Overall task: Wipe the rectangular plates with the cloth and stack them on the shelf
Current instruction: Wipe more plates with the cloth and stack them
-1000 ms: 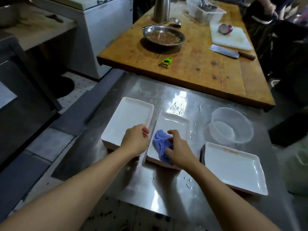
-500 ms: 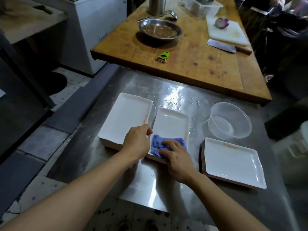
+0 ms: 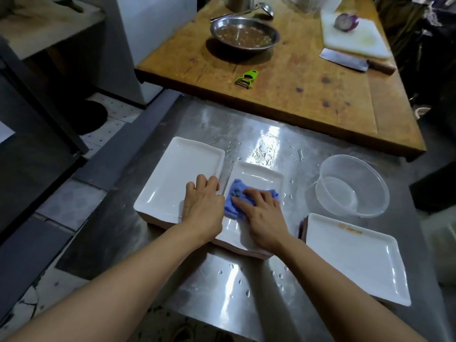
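Three white rectangular plates lie on the steel table (image 3: pixel 222 287). The middle plate (image 3: pixel 259 174) is under both hands. My right hand (image 3: pixel 261 213) presses a blue cloth (image 3: pixel 235 196) flat onto its inside, fingers spread over the cloth. My left hand (image 3: pixel 201 206) grips the middle plate's left rim, between it and the left plate (image 3: pixel 177 176). The right plate (image 3: pixel 352 257) sits on a small stack and shows an orange stain near its far edge.
A clear plastic bowl (image 3: pixel 352 186) with a little water stands right of the middle plate. Behind is a wooden table (image 3: pixel 308 95) with a green peeler (image 3: pixel 246 79), metal dish (image 3: pixel 244 35), cleaver (image 3: pixel 355 61) and cutting board with half an onion (image 3: pixel 346 22). Water drops dot the steel.
My right hand has slid the cloth from the plate's near end up toward its middle and spread it out. My left hand stays on the rim. The camera has moved closer.
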Available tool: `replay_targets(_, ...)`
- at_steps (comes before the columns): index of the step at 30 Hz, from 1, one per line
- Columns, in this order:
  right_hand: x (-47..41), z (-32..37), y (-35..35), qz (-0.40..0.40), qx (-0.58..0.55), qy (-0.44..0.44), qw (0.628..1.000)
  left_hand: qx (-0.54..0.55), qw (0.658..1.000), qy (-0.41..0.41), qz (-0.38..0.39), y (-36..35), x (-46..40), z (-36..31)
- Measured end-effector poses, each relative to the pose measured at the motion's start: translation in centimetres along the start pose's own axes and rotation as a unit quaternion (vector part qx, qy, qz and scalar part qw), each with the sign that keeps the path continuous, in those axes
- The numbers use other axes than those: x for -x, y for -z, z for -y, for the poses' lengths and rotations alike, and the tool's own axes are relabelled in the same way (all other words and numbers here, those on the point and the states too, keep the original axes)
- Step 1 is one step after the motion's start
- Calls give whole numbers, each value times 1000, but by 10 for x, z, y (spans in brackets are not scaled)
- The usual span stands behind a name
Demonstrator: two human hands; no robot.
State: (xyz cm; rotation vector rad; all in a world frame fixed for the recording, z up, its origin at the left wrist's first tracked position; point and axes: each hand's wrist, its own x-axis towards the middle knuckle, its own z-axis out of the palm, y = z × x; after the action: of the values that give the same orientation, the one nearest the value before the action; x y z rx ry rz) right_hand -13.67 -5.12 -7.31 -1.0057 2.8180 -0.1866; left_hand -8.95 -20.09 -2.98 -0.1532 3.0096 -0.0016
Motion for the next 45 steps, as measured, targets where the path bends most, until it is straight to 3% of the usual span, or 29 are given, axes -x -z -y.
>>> replay_targets(8, -55, -13, 6, -35, 24, -66, 997, -12, 1000, 8, 10, -6, -6, -4)
replay_targets(22, -27, -52, 21, -36, 106, -132, 985, -99, 995, -19, 0, -12, -20, -24)
replay_targets(36, 76, 16, 20, -25, 33, -76, 996, -85, 996, -21, -9, -12, -16, -21)
replay_targets(41, 79, 11, 23, 10, 33, -49, 998, -70, 996, -44, -36, -16, -10, -13)
replay_targets(45, 71, 9, 17, 26, 40, -83, 995, -74, 992, -95, -30, -18, -3, 1)
